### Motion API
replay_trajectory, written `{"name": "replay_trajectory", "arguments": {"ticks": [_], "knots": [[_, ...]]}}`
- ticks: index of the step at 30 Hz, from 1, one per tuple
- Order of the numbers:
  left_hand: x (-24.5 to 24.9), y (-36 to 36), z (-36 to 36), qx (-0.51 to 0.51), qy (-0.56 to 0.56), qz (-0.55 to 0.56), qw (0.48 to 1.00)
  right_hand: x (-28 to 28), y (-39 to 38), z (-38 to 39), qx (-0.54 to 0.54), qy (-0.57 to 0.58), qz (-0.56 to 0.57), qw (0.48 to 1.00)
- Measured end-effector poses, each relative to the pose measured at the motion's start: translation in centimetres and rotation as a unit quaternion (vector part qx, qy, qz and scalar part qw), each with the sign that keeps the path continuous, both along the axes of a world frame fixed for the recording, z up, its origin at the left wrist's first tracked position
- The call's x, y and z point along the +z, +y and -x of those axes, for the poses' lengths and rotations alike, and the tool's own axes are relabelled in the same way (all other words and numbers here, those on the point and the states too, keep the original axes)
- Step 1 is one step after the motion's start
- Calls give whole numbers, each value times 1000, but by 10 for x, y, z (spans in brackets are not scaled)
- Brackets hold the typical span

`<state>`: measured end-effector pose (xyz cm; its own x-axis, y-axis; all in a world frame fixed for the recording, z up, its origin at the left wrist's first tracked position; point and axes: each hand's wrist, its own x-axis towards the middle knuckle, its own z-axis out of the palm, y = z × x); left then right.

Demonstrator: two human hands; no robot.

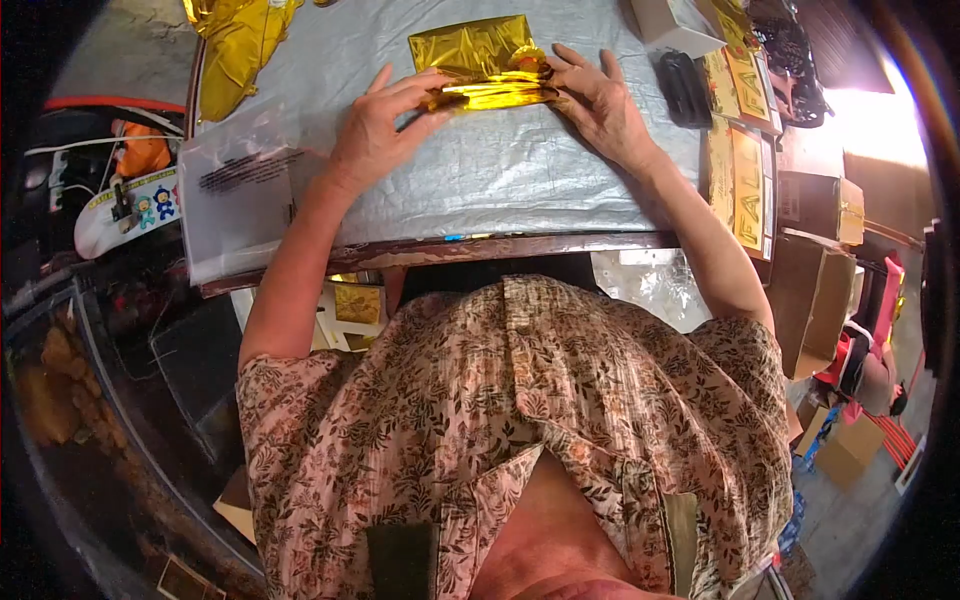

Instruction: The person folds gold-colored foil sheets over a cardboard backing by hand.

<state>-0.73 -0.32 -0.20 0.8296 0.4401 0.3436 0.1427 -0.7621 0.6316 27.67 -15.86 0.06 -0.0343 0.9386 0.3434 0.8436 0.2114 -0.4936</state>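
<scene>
- Partway, by my judgement: the gold foil sheet [470, 45] lay at the far middle of the table. Its near edge was turned up into a thick crumpled fold [495, 97], while its far portion was flat and unfolded, so more folding remained.
- Left hand [375, 130]: it nipped the left end of the fold between thumb and extended fingers.
- Right hand [600, 105]: it was unclenched, with fingers spread and palm down, and its fingertips pressed on the right end of the fold.
- Foil: it was mirror-bright, thin, rectangular and finely creased.
- Table cover [500, 185]: a silver-grey sheet, matt and wrinkled, above a worn brown table edge [480, 247].
- Clear plastic bag [235, 190]: it was limp and glossy, with dark print, and lay at the near left.
- Gold foil balloon [240, 50]: it was deflated and smooth, and lay at the far left.
- Black oblong object [685, 88]: it sat just right of the right hand; what kind of object I cannot tell.
- Yellow printed cards [745, 185]: they were flat and stacked along the right side.
- Cardboard boxes [820, 205]: they were brown and stood beyond the table on the right.
</scene>
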Motion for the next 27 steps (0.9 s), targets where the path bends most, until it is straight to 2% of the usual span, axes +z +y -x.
{"name": "replay_trajectory", "arguments": {"ticks": [6, 10, 18, 27], "knots": [[0, -2, -5, 41, -11, 16, 999, -3, 0, 10, -52, 52, 7, 997], [3, -3, -9, 51, -22, 0, 998, -1, 4, 13, -76, 52, 31, 995], [11, -7, -10, 95, -17, 46, 994, -2, 11, 29, -143, 8, -34, 989], [6, -8, -9, 91, -40, 75, 992, -6, 13, 29, -155, 26, -24, 987]]}}
